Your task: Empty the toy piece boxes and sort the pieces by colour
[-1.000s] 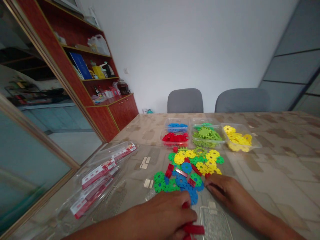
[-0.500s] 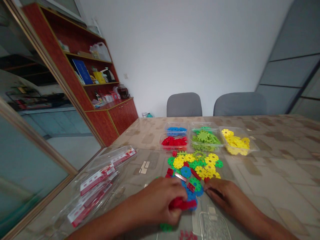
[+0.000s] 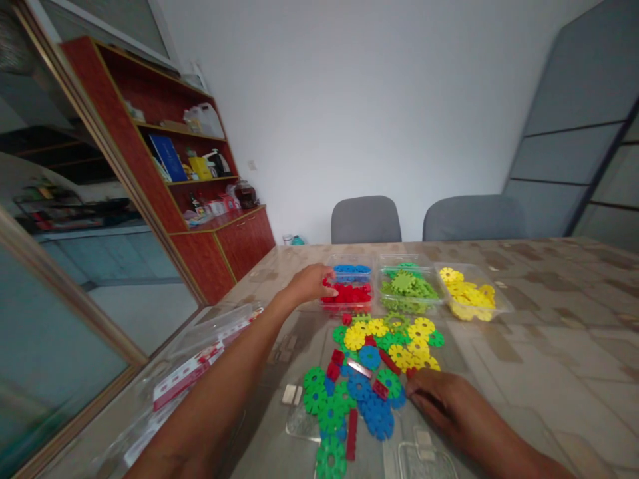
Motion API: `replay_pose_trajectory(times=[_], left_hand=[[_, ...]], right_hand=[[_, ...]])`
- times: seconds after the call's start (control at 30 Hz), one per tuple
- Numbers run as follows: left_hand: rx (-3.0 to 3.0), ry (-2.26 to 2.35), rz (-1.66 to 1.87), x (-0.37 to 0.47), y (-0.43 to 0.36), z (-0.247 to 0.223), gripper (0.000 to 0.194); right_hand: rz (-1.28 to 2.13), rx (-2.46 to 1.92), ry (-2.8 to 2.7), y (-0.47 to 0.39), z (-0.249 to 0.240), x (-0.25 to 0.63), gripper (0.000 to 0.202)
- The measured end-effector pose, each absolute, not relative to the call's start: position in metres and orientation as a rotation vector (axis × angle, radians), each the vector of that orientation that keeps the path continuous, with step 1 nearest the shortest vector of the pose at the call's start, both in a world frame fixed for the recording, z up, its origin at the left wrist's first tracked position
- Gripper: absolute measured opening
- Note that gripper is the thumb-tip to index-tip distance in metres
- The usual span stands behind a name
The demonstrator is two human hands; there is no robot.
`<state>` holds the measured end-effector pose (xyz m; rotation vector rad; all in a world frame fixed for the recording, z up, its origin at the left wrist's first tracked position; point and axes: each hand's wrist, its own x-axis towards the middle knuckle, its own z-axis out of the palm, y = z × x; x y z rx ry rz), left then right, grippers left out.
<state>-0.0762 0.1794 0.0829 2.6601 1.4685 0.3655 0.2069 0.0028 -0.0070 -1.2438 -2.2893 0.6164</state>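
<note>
My left hand (image 3: 310,283) is stretched out to the clear box of red pieces (image 3: 349,294). Its thumb and fingers stand apart at the left rim, with no piece visible between them. My right hand (image 3: 442,398) rests on the table with fingers pinched together at a small red brick (image 3: 411,373), mostly hidden by the fingertips. Between my arms lies a loose pile of notched plastic discs: green discs (image 3: 330,414), blue discs (image 3: 377,414) and yellow discs (image 3: 355,338). Red bricks lie among them, including a long red brick (image 3: 352,436).
Behind the pile stand boxes of blue discs (image 3: 352,270), green pieces (image 3: 409,285) and yellow discs (image 3: 472,297). Clear plastic packaging (image 3: 187,372) lies at the left under my forearm. Clear lids (image 3: 426,462) lie near the front. Grey chairs (image 3: 366,219) stand beyond the table.
My left hand has moved from above the pile, where it held red bricks, forward to the red box; those bricks no longer show in it. My right hand has stayed in place.
</note>
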Motion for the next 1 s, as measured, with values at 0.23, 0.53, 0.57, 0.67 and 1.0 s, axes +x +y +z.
replay_pose_trajectory(times=[0.23,0.53,0.57,0.67,1.0], left_hand=[[2.665,1.544,0.411,-0.086,0.170,0.068,0.020],[2.737,1.342,0.227,-0.062,0.176,0.065,0.024],[2.731,1.343,0.223,-0.062,0.177,0.066,0.024],[2.724,1.320,0.276,-0.062,0.170,0.070,0.017],[2.611,1.031,0.380,-0.088,0.074,0.074,0.016]], right_hand=[[0.668,-1.230,-2.287,0.002,-0.007,0.207,0.026],[0.665,-1.254,-2.288,0.004,-0.011,0.207,0.028],[0.672,-1.249,-2.287,0.004,-0.010,0.207,0.028],[0.670,-1.249,-2.271,0.003,-0.007,0.208,0.030],[0.695,-1.222,-2.263,-0.008,0.005,0.195,0.026]])
